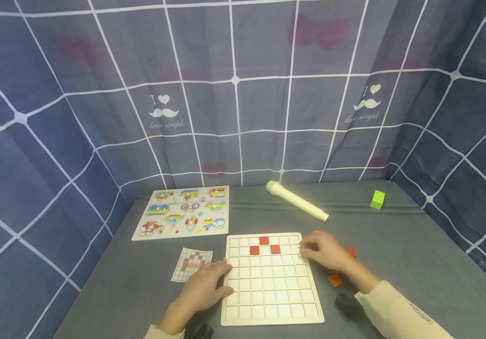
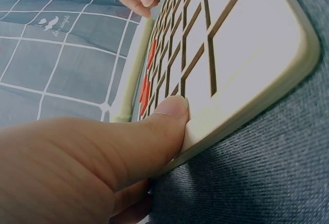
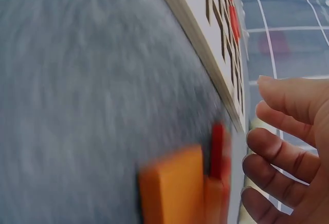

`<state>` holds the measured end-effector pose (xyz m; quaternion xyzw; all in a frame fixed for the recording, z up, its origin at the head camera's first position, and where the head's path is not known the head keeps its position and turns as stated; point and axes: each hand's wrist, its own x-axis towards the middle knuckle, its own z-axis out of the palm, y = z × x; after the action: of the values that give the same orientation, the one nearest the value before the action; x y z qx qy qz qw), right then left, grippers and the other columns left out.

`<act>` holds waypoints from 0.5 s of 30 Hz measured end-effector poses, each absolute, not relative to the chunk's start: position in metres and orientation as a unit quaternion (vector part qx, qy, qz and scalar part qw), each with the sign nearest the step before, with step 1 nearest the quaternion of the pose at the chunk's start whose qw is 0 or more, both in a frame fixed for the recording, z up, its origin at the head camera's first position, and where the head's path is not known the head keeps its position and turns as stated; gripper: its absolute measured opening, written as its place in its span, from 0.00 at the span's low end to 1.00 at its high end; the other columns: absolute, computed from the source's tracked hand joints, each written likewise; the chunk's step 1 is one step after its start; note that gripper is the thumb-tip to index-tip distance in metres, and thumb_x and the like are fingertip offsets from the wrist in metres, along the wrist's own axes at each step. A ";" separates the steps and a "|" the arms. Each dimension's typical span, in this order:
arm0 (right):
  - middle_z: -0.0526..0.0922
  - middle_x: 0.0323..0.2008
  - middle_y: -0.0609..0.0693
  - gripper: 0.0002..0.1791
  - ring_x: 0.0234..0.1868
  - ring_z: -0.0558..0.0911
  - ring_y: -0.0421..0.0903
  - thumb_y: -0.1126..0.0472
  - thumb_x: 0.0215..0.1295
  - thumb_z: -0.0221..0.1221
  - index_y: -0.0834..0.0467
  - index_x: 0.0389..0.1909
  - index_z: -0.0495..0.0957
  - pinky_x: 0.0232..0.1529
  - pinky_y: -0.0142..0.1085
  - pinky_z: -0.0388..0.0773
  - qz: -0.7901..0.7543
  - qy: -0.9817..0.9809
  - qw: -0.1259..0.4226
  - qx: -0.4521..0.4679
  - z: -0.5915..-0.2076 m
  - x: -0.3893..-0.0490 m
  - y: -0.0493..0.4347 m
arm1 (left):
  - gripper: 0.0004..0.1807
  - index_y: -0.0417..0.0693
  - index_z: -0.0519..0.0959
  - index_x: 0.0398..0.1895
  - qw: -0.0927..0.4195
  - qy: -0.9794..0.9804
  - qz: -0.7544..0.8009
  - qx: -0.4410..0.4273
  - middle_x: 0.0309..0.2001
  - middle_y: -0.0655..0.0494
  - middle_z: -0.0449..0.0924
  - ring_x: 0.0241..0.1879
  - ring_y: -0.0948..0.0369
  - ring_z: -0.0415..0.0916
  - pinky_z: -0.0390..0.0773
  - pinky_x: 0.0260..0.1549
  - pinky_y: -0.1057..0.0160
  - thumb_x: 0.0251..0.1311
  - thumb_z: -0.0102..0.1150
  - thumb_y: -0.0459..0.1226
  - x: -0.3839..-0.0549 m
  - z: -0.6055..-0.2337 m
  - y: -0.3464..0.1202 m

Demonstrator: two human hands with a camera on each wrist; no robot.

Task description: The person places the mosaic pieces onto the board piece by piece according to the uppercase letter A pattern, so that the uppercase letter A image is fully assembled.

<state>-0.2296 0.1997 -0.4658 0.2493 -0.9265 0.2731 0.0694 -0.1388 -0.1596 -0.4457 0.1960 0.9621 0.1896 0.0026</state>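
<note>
- The checked curtain [image 1: 264,108] stands beyond both hands, well apart from either grip.
- The cloth-covered table [image 1: 141,292] spreads beneath both grips; its soft cloth could let things slide if pushed.
- The pale grid board [image 1: 286,284] lies between the left grip [image 1: 204,288] and the right grip [image 1: 328,252]. A hard or uneven press at one edge could skew or tip it.
- The vehicle puzzle board [image 1: 214,232] lies beyond the left grip.
- The left grip rests on the board's near-left edge, thumb on the rim, fingers not clenched; if it slips, the board could turn.
- The right grip hangs at the board's right edge, fingers loosely bent, with nothing visible in it. Whether its fingertips touch the rim I cannot tell.
- The toy microphone [image 1: 299,201] lies just beyond the right grip, where a wide reach might knock it rolling.
- The pattern card [image 1: 192,263] lies just beyond the left grip, which overlaps its corner in the head view; a covered square could cause a misplaced tile.
- The green block [image 1: 377,199] sits beyond and right of the right grip.
- Orange pieces [image 1: 335,279] and a red piece [image 1: 351,252] lie by the right wrist; a low sweep could scatter them.
- Three red tiles [image 1: 275,249] sit in cells left of the right grip; a jolt could unseat them.
</note>
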 end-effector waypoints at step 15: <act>0.86 0.41 0.53 0.17 0.40 0.83 0.49 0.53 0.59 0.68 0.59 0.46 0.85 0.41 0.43 0.80 0.276 -0.948 0.068 0.146 -0.441 -0.220 0.268 | 0.28 0.45 0.78 0.58 0.007 0.962 0.191 0.196 0.65 0.46 0.75 0.62 0.45 0.75 0.72 0.62 0.42 0.55 0.69 0.47 -0.139 -0.444 -0.160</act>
<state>-0.2205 0.2679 -0.4412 0.1457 -0.9476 0.2760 0.0680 -0.1391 -0.1602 -0.4440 0.1961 0.9618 0.1909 0.0069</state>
